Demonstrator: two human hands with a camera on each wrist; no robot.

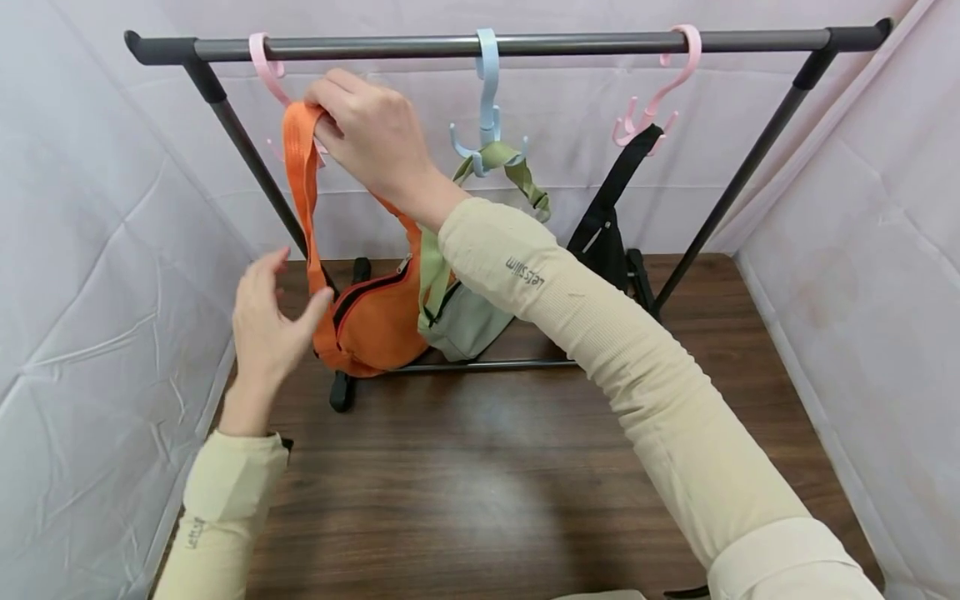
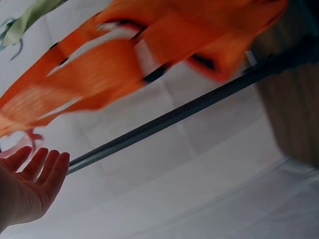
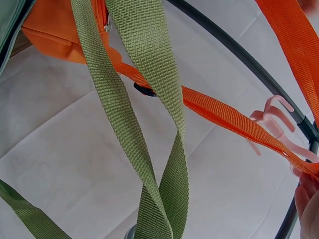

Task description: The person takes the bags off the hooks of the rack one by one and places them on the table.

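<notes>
My right hand (image 1: pixel 375 125) grips the looped orange strap (image 1: pixel 300 175) high up, close to the left pink hook (image 1: pixel 262 62). Below it hangs an orange waist bag (image 1: pixel 386 329) with a dark zipper. The right wrist view shows the fingers (image 3: pixel 305 191) on the strap, beside the pink hook (image 3: pixel 271 119); whether the strap sits on a prong is hidden. Lower left, my left hand (image 1: pixel 272 325) has its fingers spread and holds nothing, near the orange bag. In the left wrist view that hand (image 2: pixel 32 191) is apart from the blurred orange strap (image 2: pixel 94 74).
A dark metal rack bar (image 1: pixel 375 47) runs across the top. From its blue hook (image 1: pixel 487 75), a pale green bag (image 1: pixel 468 325) hangs by a green strap (image 1: pixel 519 173). A black bag (image 1: pixel 603 242) hangs on the right pink hook (image 1: pixel 682 62). White fabric walls surround the wooden floor (image 1: pixel 480 467).
</notes>
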